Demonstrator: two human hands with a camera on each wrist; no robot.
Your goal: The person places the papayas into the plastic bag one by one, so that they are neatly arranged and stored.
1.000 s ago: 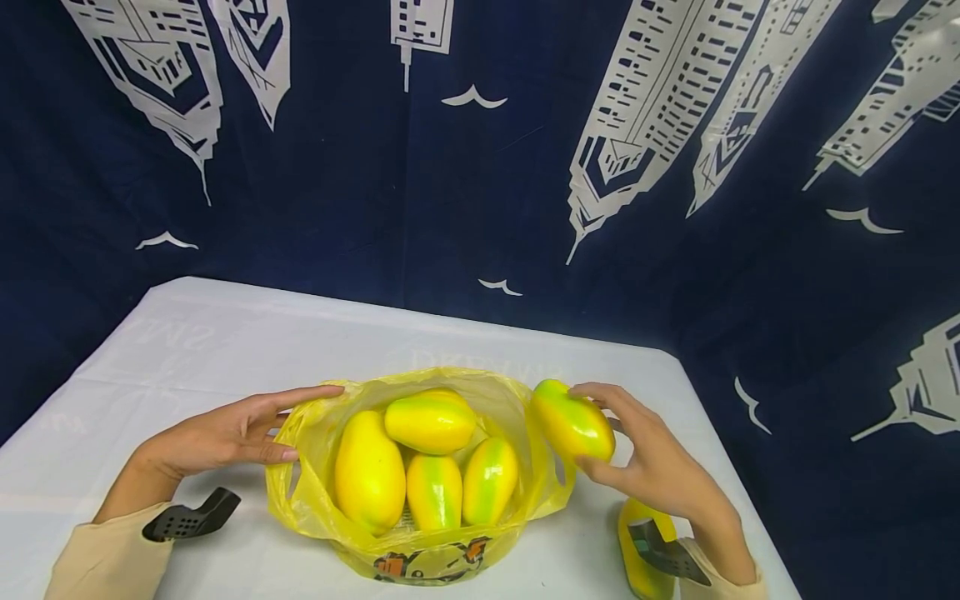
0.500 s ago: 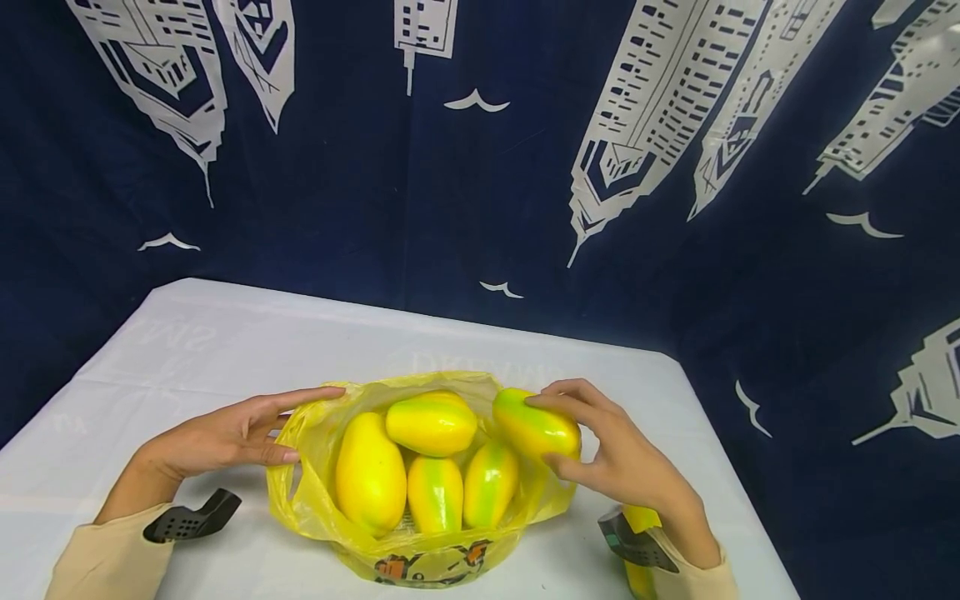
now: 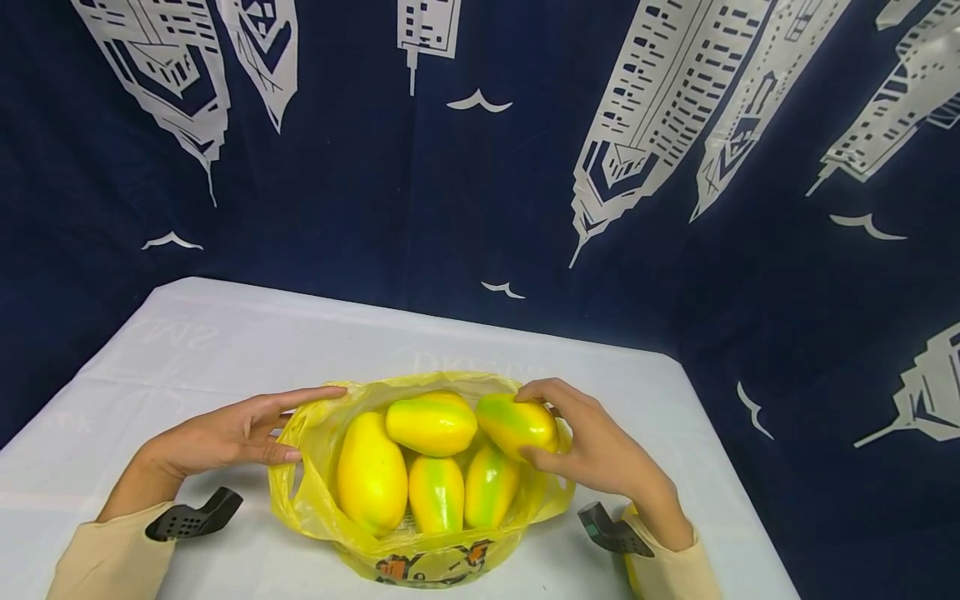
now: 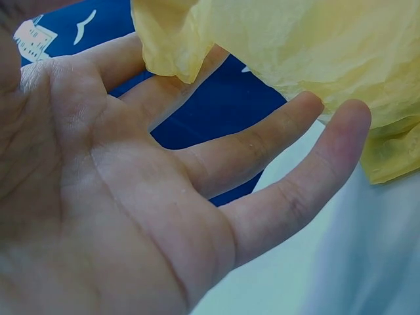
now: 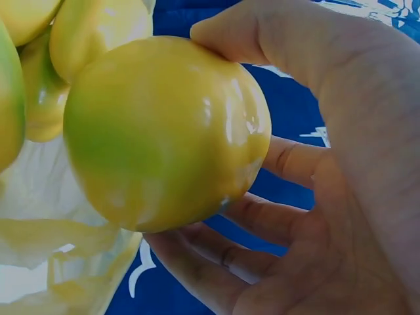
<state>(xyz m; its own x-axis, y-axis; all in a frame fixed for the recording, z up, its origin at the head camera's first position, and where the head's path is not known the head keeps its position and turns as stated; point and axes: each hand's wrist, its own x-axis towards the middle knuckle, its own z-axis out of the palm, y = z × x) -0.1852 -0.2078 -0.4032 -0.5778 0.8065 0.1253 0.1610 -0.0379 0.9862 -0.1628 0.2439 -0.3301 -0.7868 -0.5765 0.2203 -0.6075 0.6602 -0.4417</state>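
Note:
A yellow plastic bag stands with its mouth wide and several yellow-green mangoes inside. My right hand grips another mango at the bag's right side, within the rim in the head view. The right wrist view shows thumb and fingers around this mango, close to the fruit in the bag. At the left rim, my left hand touches the bag with spread, fairly straight fingers. In the left wrist view, two fingers pass partly behind the yellow film.
Another yellow fruit lies on the white-covered table, mostly hidden by my right forearm. A dark blue cloth with white buildings hangs behind the table. Black bands sit at both wrists.
My right hand has moved left with the mango, from outside the bag's right rim to over its mouth and down beside the other mangoes. The left hand stays put.

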